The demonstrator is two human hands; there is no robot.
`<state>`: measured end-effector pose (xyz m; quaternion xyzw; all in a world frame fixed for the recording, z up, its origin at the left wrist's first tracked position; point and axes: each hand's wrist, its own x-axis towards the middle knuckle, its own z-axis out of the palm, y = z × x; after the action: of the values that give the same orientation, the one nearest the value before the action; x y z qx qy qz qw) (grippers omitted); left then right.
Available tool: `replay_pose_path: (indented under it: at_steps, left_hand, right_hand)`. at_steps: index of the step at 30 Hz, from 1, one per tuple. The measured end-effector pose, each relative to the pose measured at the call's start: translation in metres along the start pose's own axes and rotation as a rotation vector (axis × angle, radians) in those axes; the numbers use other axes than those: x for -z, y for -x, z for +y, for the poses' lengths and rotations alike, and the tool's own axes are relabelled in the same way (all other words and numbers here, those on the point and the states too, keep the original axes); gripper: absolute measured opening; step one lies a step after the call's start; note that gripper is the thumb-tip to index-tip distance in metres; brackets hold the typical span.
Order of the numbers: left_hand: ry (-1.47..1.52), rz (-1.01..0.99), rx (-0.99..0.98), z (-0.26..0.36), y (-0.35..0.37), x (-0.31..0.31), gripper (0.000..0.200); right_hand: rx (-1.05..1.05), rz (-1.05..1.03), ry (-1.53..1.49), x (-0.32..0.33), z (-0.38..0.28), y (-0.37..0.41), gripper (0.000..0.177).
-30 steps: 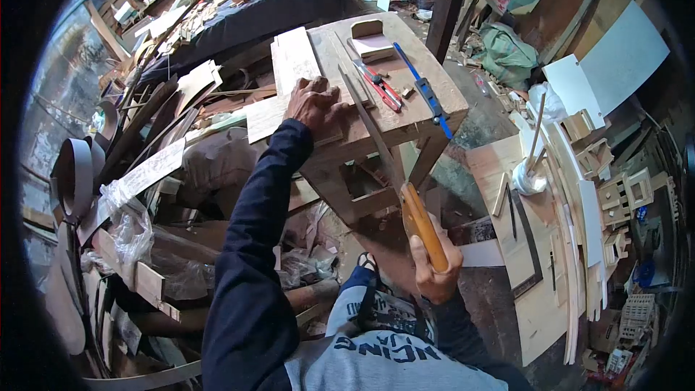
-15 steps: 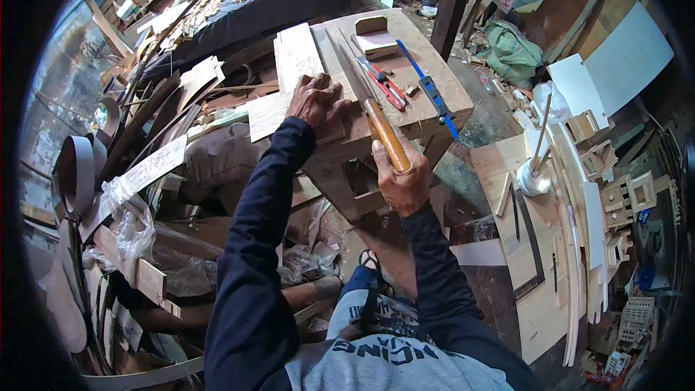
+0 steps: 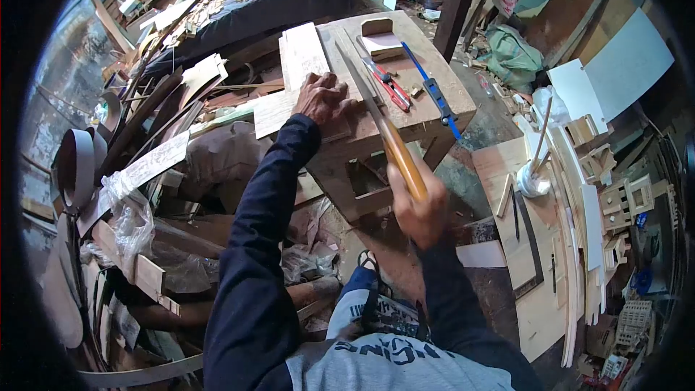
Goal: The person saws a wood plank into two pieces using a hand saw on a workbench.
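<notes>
My right hand [image 3: 421, 210], slightly blurred, is wrapped round the long wooden handle of a handsaw [image 3: 402, 159]. The saw's narrow blade points away from me over a small wooden workbench [image 3: 443, 87]. My left hand [image 3: 320, 100], fingers curled, presses down on a wooden board [image 3: 340, 127] at the bench's near edge, left of the blade. Pale boards [image 3: 303, 51] lie under and beyond that hand. Right of the blade are a red utility knife [image 3: 394, 92], a blue marking gauge [image 3: 434, 92] and a small wooden piece with an upright end [image 3: 379, 36].
Wood scraps and clear plastic [image 3: 130, 217] crowd the left side. A dark post [image 3: 457, 7] stands behind the bench. To the right, a plywood sheet [image 3: 536, 318] carries wood strips and a white container [image 3: 533, 181] with sticks. A cloth-covered table [image 3: 289, 0] stands at the back.
My right hand has pulled the saw back towards me and a little right. My left hand stays on the board. The whole view has shifted slightly.
</notes>
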<state>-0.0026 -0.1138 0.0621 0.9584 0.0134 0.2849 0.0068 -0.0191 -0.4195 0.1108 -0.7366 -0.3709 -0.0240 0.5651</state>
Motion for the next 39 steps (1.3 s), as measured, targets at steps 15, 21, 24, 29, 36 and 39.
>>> replay_pose_path:
  at_steps: [15,21,24,29,36,39]
  left_hand:
    - [-0.028,0.055,-0.047,0.001,0.000,0.006,0.029]
    - [-0.037,0.078,-0.024,0.007,0.002,0.005,0.031]
    - [-0.018,0.053,-0.021,0.007,0.003,0.012,0.032]
    - [0.033,0.047,0.003,0.009,-0.003,0.022,0.032]
    - [0.032,-0.007,0.010,0.004,0.000,0.013,0.030]
    - [0.047,-0.007,0.042,0.017,0.001,0.022,0.027]
  right_hand:
    - [-0.076,-0.122,-0.033,0.003,-0.001,-0.012,0.039]
    - [-0.033,-0.006,-0.052,0.027,-0.016,0.035,0.037]
    - [-0.008,-0.002,-0.062,0.013,-0.012,0.027,0.039]
    - [-0.061,-0.034,-0.023,-0.033,0.013,-0.037,0.031]
    - [-0.054,-0.006,-0.147,0.013,0.002,0.016,0.039]
    - [-0.070,-0.037,-0.085,-0.014,0.011,-0.019,0.037]
